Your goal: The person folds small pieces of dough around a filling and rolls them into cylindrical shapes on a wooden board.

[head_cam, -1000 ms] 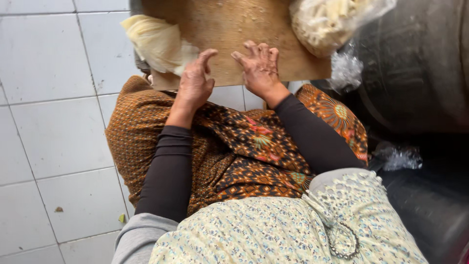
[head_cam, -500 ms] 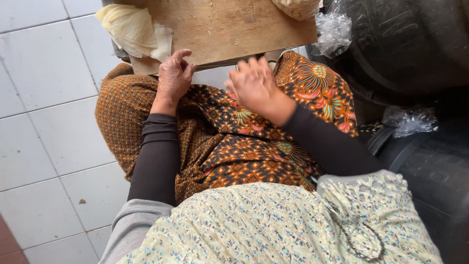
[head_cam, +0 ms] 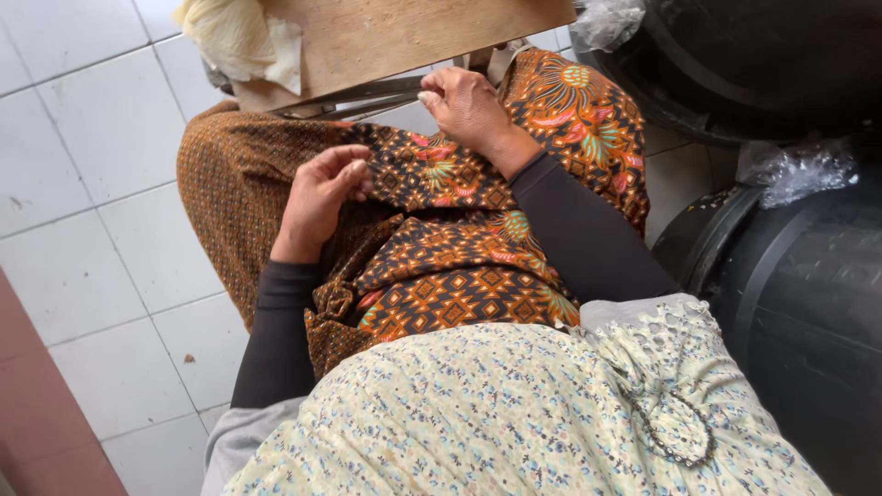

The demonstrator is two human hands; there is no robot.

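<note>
Both hands on the patterned skirt

My left hand [head_cam: 322,188] pinches the batik skirt [head_cam: 441,248]; my right hand [head_cam: 464,106] rests half-curled beside the wooden board [head_cam: 404,37].

White square floor tiles [head_cam: 83,184] left of the hands, red-brown tiled strip [head_cam: 37,404] at lower left, even daylight
</note>
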